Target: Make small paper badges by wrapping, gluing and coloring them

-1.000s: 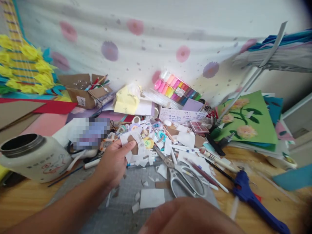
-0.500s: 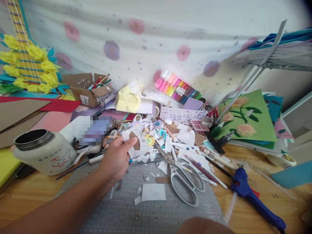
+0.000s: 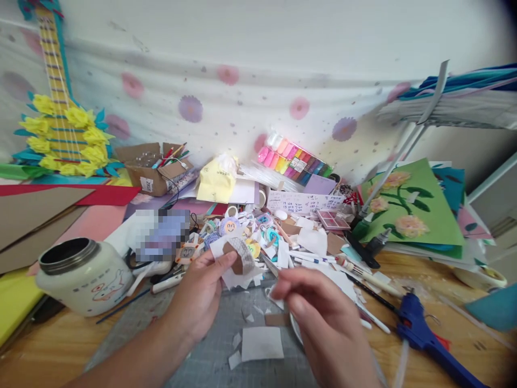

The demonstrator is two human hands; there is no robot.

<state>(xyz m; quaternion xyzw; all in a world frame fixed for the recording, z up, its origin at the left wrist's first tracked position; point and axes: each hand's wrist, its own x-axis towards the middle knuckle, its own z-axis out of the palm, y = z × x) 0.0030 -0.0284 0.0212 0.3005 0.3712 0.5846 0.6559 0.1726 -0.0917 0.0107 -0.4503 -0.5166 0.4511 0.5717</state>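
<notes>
My left hand (image 3: 200, 293) is closed on a white paper scrap with a brown cardboard piece (image 3: 238, 257), thumb pressed on top, above the grey cutting mat (image 3: 210, 355). My right hand (image 3: 323, 318) is raised just right of it, fingers curled and pinched together near the paper's edge; whether anything is in them I cannot make out. It covers most of the scissors (image 3: 270, 265), whose blades poke out above the fingers. Paper offcuts (image 3: 262, 343) lie on the mat below both hands.
A white jar (image 3: 83, 277) stands at the left. A blue glue gun (image 3: 428, 337) lies at the right beside pens and brushes (image 3: 363, 272). Behind are a heap of stickers and scraps (image 3: 258, 231), a clay set (image 3: 294, 159), a cardboard box (image 3: 155, 167) and green flower card (image 3: 412, 207).
My right hand has come up from the bottom edge into the middle, over the scissors, close to the held paper. The left hand kept its grip and lowered slightly. The view tilted up.
</notes>
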